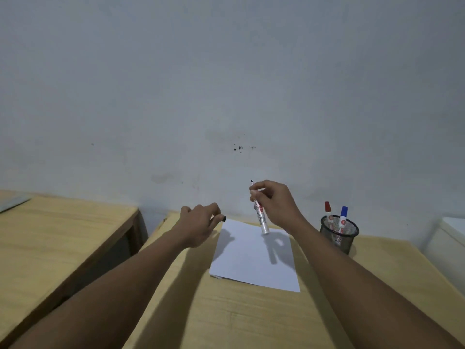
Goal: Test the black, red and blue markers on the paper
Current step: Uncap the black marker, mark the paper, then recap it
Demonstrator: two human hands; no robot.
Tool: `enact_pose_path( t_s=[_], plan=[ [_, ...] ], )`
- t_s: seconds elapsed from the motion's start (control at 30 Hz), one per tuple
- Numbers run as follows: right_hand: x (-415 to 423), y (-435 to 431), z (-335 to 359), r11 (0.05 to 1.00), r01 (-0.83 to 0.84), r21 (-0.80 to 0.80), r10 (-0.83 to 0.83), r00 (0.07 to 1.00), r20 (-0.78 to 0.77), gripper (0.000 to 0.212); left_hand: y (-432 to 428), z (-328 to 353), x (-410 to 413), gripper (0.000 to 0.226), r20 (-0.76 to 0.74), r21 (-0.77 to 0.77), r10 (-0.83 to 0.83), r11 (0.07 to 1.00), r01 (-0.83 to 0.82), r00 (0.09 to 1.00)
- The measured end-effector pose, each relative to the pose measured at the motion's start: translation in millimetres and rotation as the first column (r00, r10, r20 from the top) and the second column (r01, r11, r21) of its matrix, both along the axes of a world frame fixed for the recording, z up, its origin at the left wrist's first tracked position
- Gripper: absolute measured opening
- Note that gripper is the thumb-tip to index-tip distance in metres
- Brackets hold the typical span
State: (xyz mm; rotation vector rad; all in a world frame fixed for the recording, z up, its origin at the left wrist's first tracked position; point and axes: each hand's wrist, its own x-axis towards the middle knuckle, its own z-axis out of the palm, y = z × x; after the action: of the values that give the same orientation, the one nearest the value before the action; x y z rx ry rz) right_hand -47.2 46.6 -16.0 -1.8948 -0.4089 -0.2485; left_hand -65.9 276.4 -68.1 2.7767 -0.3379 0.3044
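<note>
Your right hand (275, 205) grips the black marker (259, 210), tip up, above the paper (254, 258). Your left hand (200, 224) pinches its black cap (223, 218). Right of your right hand, the red marker (327, 210) and blue marker (343, 216) stand in a cup (339, 236).

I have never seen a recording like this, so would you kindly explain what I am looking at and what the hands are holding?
There is no machine here: a person wears a wide-angle camera on the head, looking forward and down, so both bare arms reach in from the bottom of the picture. The right hand holds an uncapped black marker, tip pointing up, above a blank sheet of white paper. The left hand pinches the black cap near the sheet's far left corner. The paper lies on a wooden desk. To the right stands a black mesh cup with the red marker and the blue marker, both capped. Behind is a plain wall.
</note>
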Motion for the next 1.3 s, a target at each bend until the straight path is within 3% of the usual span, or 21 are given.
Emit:
enact_pose_path(
  t_s=[0.13,0.23,0.4,0.6,0.8,0.9,1.1,1.3],
  plan=[
    [7.0,12.0,-19.7,0.98,-0.01,0.201,0.048,0.982,-0.182,0.028,-0.6,-28.5,-3.0,0.032,-0.076,0.116,-0.074,0.99,0.082,0.994],
    [11.1,20.7,-31.7,0.975,0.002,0.222,0.05,0.972,-0.229,0.041,-2.1,-46.7,-4.4,0.034,-0.104,0.173,-0.121,0.975,0.138,0.987],
    [19.5,30.9,-52.3,0.959,0.002,0.285,0.065,0.972,-0.225,0.015,-4.4,-62.1,-5.2,0.033,0.035,0.136,-0.189,0.974,0.183,0.981],
    [29.6,40.9,-76.8,0.957,0.066,0.281,0.011,0.964,-0.264,0.008,-5.5,-71.8,-5.7,0.028,0.085,0.048,-0.239,0.971,0.236,0.967],
    [35.7,48.3,-113.2,0.925,0.147,0.35,-0.01,0.931,-0.364,0.009,-4.7,-76.2,-5.4,0.031,0.12,0.097,-0.255,0.965,0.245,0.959],
    [41.8,46.5,-125.4,0.946,0.132,0.297,-0.02,0.936,-0.353,0.004,-3.4,-78.4,-3.9,0.034,0.09,0.096,-0.298,0.952,0.289,0.95],
    [54.2,44.2,-127.2,0.986,0.079,0.146,-0.026,0.943,-0.331,0.014,-3.7,-75.6,-4.6,0.027,0.092,0.089,-0.332,0.942,0.324,0.939],
    [60.4,51.1,-128.0,0.979,0.089,0.181,-0.031,0.953,-0.302,0.023,-3.1,-77.4,-0.6,0.027,0.088,0.098,-0.324,0.944,0.316,0.942]
  ],
)
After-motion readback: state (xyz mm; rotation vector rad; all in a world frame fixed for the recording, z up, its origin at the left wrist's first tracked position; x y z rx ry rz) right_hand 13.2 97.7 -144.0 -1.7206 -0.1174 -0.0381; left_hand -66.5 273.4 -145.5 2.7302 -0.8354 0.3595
